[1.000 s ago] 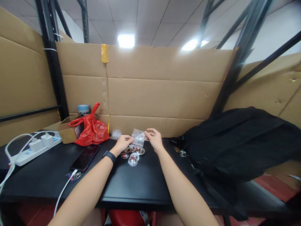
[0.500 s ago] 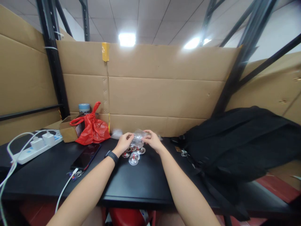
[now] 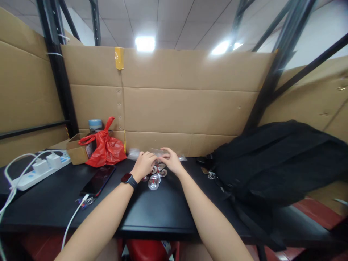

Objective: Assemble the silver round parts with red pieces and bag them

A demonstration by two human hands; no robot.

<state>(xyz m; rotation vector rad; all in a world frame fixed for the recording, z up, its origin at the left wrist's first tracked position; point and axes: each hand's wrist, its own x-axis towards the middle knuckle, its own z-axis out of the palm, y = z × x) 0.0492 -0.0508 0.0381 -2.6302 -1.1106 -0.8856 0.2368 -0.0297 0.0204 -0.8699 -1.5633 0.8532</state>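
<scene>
Both my hands are close together near the back of the black table, over several round, clear discs with red and metallic centres (image 3: 154,182). My left hand (image 3: 145,165), with a dark watch on the wrist, has its fingers curled at a clear plastic bag (image 3: 158,151). My right hand (image 3: 170,160) pinches the same bag from the other side. The hands nearly touch, and the left fingers partly cover the bag and some discs.
Left are a phone (image 3: 98,180), a red plastic bag (image 3: 107,146), a small cardboard box (image 3: 77,149) and a white power strip (image 3: 40,173) with cables. A black backpack (image 3: 277,163) lies right. More clear plastic (image 3: 133,154) sits by the cardboard wall (image 3: 179,108).
My left hand has turned over more, its back now facing up and its fingers nearer the right hand. The clear bag is now more hidden. The view has shifted slightly.
</scene>
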